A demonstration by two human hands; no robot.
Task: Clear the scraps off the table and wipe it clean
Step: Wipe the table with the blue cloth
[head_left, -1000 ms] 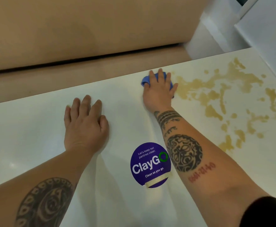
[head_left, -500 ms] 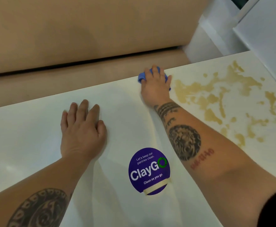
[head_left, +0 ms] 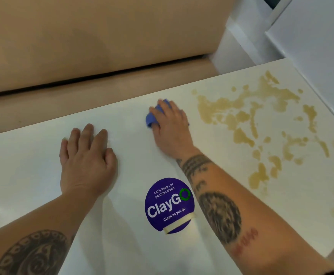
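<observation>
My right hand lies on a bunched blue cloth and presses it onto the white table, a little in from the far edge. The cloth shows only at the thumb side and past the fingertips. A wide yellowish-brown spill spreads over the table's right part, starting just right of that hand. My left hand rests flat on the table, fingers straight, holding nothing.
A round purple "ClayGo" sticker is stuck on the table between my forearms. Behind the table runs a tan padded bench. A white unit stands past the table's right end.
My right hand has slid the cloth a little left and toward me, away from the far edge. My left hand has stayed in place.
</observation>
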